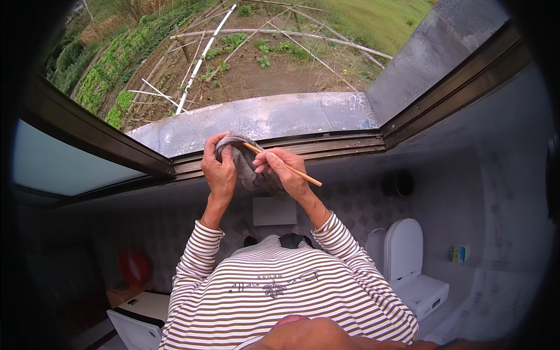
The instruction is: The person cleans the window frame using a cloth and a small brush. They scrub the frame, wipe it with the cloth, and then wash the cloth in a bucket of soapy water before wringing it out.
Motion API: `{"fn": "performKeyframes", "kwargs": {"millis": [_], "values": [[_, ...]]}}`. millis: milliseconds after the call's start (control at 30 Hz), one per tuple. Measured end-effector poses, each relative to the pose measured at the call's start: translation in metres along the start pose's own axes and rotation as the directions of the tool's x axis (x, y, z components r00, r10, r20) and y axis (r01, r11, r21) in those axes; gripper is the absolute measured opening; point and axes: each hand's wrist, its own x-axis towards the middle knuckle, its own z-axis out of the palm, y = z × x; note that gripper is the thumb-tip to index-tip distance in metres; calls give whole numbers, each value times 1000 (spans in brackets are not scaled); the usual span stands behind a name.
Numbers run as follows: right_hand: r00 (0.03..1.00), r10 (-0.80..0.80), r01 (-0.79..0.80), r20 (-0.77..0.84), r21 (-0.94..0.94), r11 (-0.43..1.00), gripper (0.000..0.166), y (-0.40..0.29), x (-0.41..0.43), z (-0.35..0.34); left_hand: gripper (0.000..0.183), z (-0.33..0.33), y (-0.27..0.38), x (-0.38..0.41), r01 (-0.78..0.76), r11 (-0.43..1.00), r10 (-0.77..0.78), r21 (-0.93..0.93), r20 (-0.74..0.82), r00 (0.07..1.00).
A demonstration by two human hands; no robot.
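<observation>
My left hand (220,169) grips a grey cloth (245,165) that hangs down in folds between my hands. A thin wooden chopstick (309,177) is pinched in the fingers of my right hand (284,168). Its far end reaches up to the cloth near my left thumb; whether the tip is wrapped by the cloth is hard to tell. Both hands are above the inner side of the brown metal window track (332,146). Beyond the track, the weathered outer sill (280,111) shows cracked, peeling patches.
A frosted window pane (74,157) stands at the left. Outside, poles (205,57) and plants cover a garden plot (280,74). Below at the right are a white toilet (404,249) and a dark bin (403,183). A pale rectangular object (274,211) lies on the floor.
</observation>
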Motion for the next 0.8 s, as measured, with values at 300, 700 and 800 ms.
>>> {"fn": "performKeyframes", "kwargs": {"millis": [300,700,800], "values": [[997,55,-29,63,-347,937,22,12,11,-44,31,8,-23,-10,-354,850,245,390,302,921],[972,13,-159,-233,-623,766,22,-93,-30,-205,45,214,23,-35,-587,808,466,50,555,689],[941,-108,-210,-320,-806,554,21,-112,-40,-225,47,274,40,-44,-513,857,425,-52,634,646]]}}
